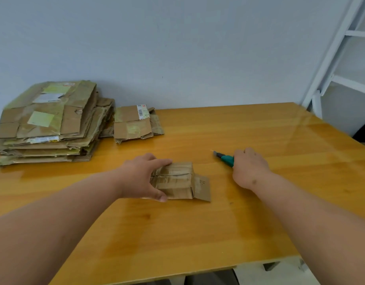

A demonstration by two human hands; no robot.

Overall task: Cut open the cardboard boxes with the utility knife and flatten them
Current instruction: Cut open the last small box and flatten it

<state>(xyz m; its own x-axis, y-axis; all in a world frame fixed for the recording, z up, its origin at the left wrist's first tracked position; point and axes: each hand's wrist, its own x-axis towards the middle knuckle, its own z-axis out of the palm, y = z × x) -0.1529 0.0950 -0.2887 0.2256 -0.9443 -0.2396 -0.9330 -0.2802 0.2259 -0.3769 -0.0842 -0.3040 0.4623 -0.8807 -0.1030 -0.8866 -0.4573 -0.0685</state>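
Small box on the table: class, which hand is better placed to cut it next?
Right. The right hand already grips the utility knife; the left hand holds the small box.

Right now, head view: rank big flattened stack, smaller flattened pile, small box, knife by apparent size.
1. Big flattened stack
2. Smaller flattened pile and small box under the left hand: look alike, and the box is nearer, so unranked
3. Knife, handle hidden in the right hand
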